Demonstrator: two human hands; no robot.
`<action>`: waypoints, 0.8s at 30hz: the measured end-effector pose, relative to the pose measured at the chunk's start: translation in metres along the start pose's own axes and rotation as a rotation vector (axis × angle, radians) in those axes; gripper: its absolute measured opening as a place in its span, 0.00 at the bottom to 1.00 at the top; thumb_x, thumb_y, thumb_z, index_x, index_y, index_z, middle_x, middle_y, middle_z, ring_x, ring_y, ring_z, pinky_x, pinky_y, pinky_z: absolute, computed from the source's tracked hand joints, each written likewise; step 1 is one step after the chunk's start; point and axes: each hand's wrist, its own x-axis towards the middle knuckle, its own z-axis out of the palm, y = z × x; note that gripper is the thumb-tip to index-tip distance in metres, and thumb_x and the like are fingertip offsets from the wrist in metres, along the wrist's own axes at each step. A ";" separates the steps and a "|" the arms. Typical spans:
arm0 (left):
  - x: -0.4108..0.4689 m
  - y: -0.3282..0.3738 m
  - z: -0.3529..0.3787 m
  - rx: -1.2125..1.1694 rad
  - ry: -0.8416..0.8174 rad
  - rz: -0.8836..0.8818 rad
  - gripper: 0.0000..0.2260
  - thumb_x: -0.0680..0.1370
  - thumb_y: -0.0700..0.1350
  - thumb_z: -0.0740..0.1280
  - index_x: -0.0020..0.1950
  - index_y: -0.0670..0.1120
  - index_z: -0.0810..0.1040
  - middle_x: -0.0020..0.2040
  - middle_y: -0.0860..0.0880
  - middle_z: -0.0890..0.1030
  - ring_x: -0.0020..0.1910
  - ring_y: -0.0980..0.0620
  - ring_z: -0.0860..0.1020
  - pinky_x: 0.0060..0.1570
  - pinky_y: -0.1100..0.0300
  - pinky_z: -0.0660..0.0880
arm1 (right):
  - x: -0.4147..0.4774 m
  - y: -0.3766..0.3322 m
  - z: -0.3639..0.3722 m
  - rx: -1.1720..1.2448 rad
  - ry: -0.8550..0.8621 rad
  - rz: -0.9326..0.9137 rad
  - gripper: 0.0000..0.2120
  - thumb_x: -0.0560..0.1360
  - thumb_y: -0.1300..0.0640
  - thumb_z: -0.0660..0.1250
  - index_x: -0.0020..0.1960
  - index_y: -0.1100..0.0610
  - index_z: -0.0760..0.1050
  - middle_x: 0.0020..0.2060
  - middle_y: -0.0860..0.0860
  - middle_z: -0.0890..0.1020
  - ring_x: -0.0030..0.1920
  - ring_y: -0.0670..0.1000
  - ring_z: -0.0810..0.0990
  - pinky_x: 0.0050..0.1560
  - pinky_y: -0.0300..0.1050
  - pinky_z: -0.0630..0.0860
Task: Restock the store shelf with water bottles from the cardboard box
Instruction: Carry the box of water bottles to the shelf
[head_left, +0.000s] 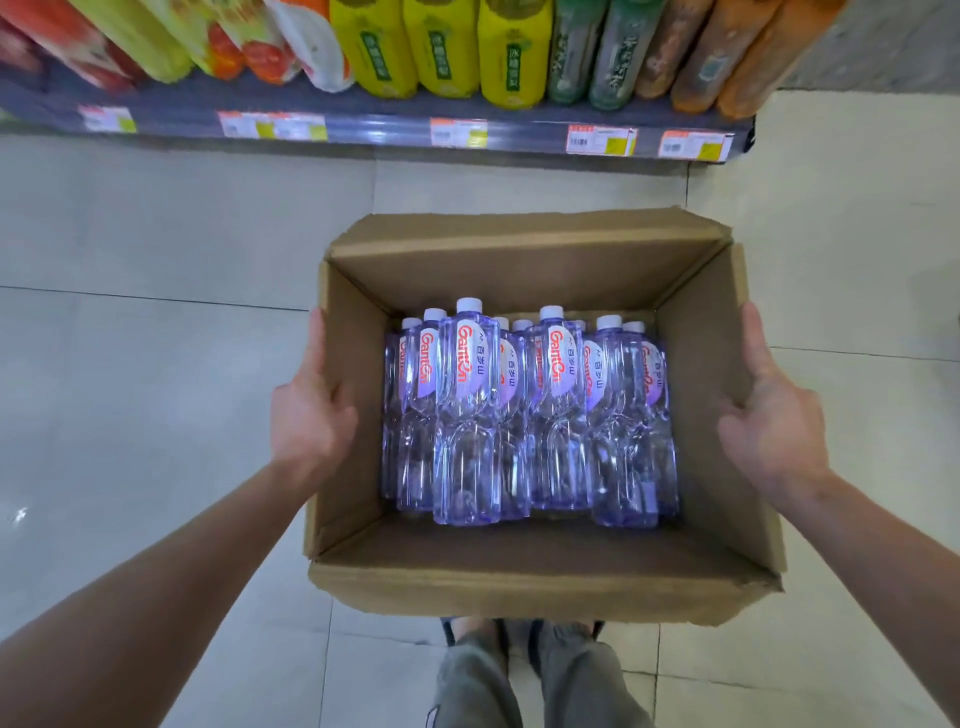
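Pale glossy floor tiles (156, 364) with thin dark seams fill the ground, and nearest the camera a pair of grey trouser legs (535, 686) stands on them. Just ahead, two bare forearms reach out to an open cardboard box (519, 587) of rough brown board, its flaps turned up. The left hand (311, 410) presses flat on the outside of the left wall with the thumb hooked over the rim, gripping the box; the right hand (774, 415) clasps the right wall the same way. Inside the box lie clear plastic water bottles (467, 415), packed side by side, waisted in shape, with white caps and red-lettered labels. Beyond the box, a dark shelf (363, 111) edge carries a row of price tags (600, 139). On it stand yellow bottles (441, 47), green bottles (597, 52) and orange-brown bottles (727, 52), all blurred
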 end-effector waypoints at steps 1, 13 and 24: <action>-0.001 -0.004 -0.010 -0.017 0.001 -0.009 0.42 0.80 0.35 0.65 0.86 0.61 0.49 0.48 0.35 0.85 0.46 0.34 0.82 0.53 0.46 0.80 | -0.003 -0.008 -0.001 -0.003 -0.005 -0.006 0.47 0.79 0.66 0.64 0.83 0.36 0.42 0.28 0.57 0.77 0.33 0.61 0.75 0.53 0.55 0.79; 0.007 -0.075 -0.183 -0.068 0.120 -0.025 0.40 0.82 0.37 0.65 0.87 0.59 0.49 0.49 0.35 0.86 0.45 0.34 0.84 0.53 0.44 0.83 | -0.089 -0.182 -0.015 -0.032 0.002 -0.142 0.46 0.78 0.67 0.64 0.84 0.39 0.45 0.53 0.71 0.84 0.51 0.73 0.81 0.59 0.57 0.77; 0.089 -0.229 -0.399 -0.073 0.126 0.009 0.43 0.79 0.36 0.65 0.87 0.60 0.49 0.37 0.39 0.84 0.39 0.35 0.82 0.48 0.46 0.81 | -0.207 -0.402 0.067 -0.031 0.060 -0.187 0.47 0.77 0.65 0.68 0.84 0.39 0.47 0.47 0.67 0.84 0.53 0.70 0.81 0.56 0.56 0.76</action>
